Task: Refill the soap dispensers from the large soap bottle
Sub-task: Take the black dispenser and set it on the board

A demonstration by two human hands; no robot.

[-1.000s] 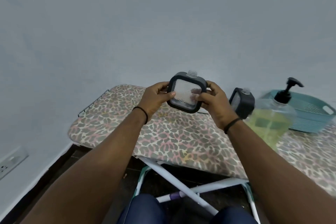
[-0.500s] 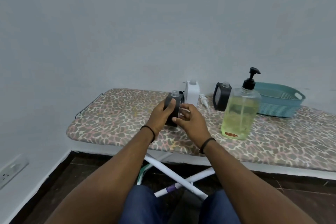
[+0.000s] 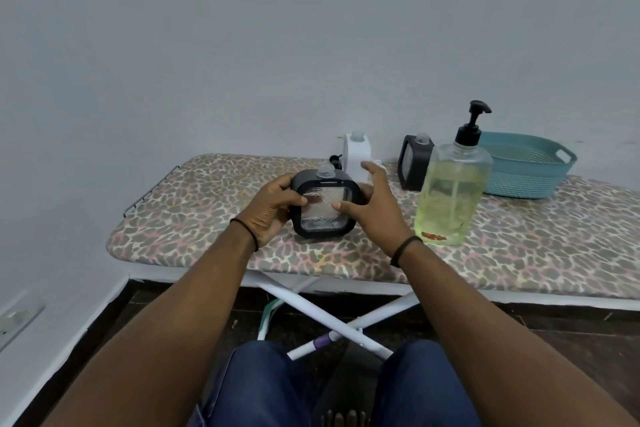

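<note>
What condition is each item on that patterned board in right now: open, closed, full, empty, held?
Dark dispenser: held upright on the board, pump off, nearly empty.
Left hand: gripping that dispenser.
Right hand: open, fingers loose beside it.
Large soap bottle: upright, pump on, mostly full.
Second dark dispenser: upright, pump off.
White dispenser: upright, pump off.
Teal basket: contents not visible.

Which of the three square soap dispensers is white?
The white square dispenser standing by the wall, behind the hands; the other two have dark grey frames.

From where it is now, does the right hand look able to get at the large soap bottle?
Probably yes: the right hand is open beside the dispenser, and the soap bottle stands just to its right with nothing between.
</note>
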